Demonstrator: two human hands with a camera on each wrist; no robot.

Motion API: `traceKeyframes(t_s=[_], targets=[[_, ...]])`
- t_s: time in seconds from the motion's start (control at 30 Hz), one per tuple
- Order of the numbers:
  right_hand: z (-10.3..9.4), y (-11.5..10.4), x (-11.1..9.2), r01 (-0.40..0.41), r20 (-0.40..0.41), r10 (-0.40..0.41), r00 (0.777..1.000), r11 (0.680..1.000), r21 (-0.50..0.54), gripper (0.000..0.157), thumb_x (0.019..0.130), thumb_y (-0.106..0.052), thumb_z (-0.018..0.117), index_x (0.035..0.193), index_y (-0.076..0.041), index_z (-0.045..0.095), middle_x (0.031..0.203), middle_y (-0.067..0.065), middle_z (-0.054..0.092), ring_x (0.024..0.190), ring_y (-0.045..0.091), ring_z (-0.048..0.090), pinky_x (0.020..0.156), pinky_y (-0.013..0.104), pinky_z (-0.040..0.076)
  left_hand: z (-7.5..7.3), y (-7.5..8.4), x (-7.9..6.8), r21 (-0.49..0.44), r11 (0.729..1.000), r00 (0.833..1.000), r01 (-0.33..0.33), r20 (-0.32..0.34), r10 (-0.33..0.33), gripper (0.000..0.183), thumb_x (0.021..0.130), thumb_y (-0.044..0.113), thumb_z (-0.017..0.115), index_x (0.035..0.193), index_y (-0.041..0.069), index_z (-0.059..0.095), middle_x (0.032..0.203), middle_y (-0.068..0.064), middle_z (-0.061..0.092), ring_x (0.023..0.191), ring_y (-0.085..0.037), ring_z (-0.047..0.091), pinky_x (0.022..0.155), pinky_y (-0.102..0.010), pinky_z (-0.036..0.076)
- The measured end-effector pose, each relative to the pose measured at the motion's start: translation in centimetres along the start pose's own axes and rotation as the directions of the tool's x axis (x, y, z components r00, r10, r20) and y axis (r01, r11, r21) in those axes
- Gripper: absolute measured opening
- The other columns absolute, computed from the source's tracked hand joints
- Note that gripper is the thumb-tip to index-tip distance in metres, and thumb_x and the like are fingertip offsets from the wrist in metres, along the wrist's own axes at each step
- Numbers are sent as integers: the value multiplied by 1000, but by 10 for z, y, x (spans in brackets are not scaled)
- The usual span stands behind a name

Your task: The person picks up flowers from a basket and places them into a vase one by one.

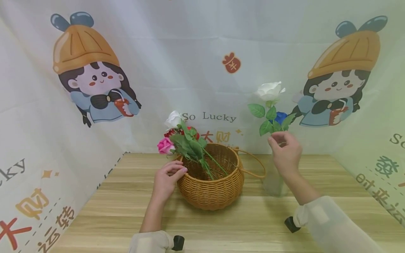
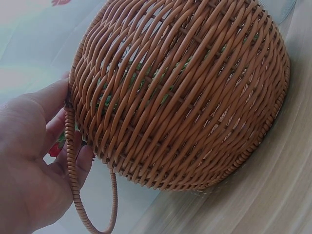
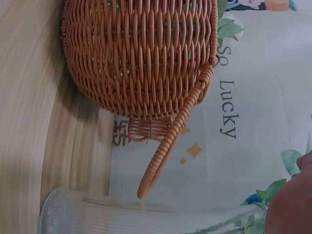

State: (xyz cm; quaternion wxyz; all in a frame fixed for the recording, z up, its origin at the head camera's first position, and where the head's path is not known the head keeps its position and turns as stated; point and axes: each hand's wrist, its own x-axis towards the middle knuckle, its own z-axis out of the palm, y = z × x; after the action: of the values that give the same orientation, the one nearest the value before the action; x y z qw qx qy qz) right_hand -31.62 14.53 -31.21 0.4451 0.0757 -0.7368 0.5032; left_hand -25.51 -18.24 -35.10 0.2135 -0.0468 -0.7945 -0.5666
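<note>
With thumb and fingertips, my left hand (image 1: 167,175) grips the left rim of a brown wicker basket (image 1: 212,195), close by one looped handle (image 2: 73,168). Inside the basket lean a white rose (image 1: 174,119), a pink rose (image 1: 165,146) and red flowers (image 1: 193,132), heads out over the left rim. Over on the right, my right hand (image 1: 288,153) pinches the stem of a white rose (image 1: 270,91) above a clear glass vase (image 1: 274,184). A blue rose (image 1: 280,117) stands in that vase behind the hand. The lower stem of the held rose is hidden by the fingers.
Basket and vase stand on a wood-grain table (image 1: 221,228). The basket's right handle (image 1: 253,162) sticks out toward the vase, nearly reaching it in the head view. A printed white cloth (image 1: 190,63) hangs behind and at both sides.
</note>
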Motion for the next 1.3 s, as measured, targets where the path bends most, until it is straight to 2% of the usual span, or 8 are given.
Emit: traceKeyframes(t_s=[0.1, 0.33, 0.5, 0.67, 0.87, 0.97, 1.13, 1.3], targets=[[2, -1, -3, -11, 17, 10, 1000, 1000, 17, 10, 85, 2, 71, 93, 6, 67, 85, 18, 67, 67, -2, 53, 65, 13, 43, 1, -5, 2, 8, 1000, 1000, -12, -2, 12, 14, 86, 7, 74, 91, -6, 72, 115, -14, 66, 86, -20, 60, 79, -29, 45], [10, -5, -10, -45, 123, 41, 991, 999, 24, 15, 86, -1, 72, 100, 3, 68, 91, 15, 69, 70, 0, 57, 63, 13, 47, 5, -41, 16, -14, 1000, 1000, -15, -6, 15, 15, 85, 14, 77, 92, 1, 74, 116, -8, 66, 87, -19, 60, 79, -29, 45], [19, -7, -17, -61, 189, 54, 980, 998, 34, 16, 87, -3, 72, 102, 1, 69, 92, 14, 68, 76, 11, 61, 65, 13, 48, 5, -46, 17, -17, 999, 999, -33, -5, 33, 13, 85, 16, 77, 89, 4, 75, 113, -3, 67, 86, -17, 60, 77, -29, 46], [27, -8, -25, -33, 250, 30, 968, 999, 9, 17, 86, -4, 73, 103, 1, 69, 94, 15, 68, 81, 22, 64, 68, 16, 48, 5, -47, 18, -30, 999, 999, -36, -4, 36, 12, 85, 15, 77, 88, 4, 75, 112, -3, 67, 86, -17, 61, 76, -28, 47], [38, -12, -32, -40, 316, 40, 948, 999, -6, 21, 87, -7, 73, 107, 0, 68, 98, 14, 69, 84, 24, 65, 74, 32, 53, 4, -42, 17, -23, 1000, 1000, -12, -1, 12, 15, 85, 15, 77, 91, 1, 74, 115, -6, 66, 87, -17, 60, 77, -26, 46], [46, -16, -34, -36, 332, 29, 943, 999, 16, 22, 87, -5, 73, 107, 1, 67, 98, 15, 68, 84, 26, 65, 75, 38, 54, 2, -27, 11, -12, 1000, 1000, -14, 1, 14, 14, 86, 10, 75, 91, -3, 73, 116, -12, 66, 87, -19, 60, 77, -26, 45], [58, -25, -36, -60, 358, 38, 933, 997, 52, 20, 86, -5, 74, 105, 0, 68, 95, 14, 68, 83, 27, 65, 75, 40, 54, -1, -3, 1, 0, 1000, 1000, -19, 6, 19, 14, 87, 6, 73, 92, -7, 72, 115, -16, 65, 87, -20, 60, 75, -24, 45], [70, -34, -38, -120, 399, 96, 912, 992, 37, 20, 86, -7, 74, 104, -2, 68, 96, 14, 67, 85, 26, 65, 75, 40, 53, -1, -2, 1, -5, 1000, 1000, -17, 5, 17, 15, 87, 7, 73, 93, -7, 72, 115, -15, 65, 86, -18, 60, 74, -22, 46]])
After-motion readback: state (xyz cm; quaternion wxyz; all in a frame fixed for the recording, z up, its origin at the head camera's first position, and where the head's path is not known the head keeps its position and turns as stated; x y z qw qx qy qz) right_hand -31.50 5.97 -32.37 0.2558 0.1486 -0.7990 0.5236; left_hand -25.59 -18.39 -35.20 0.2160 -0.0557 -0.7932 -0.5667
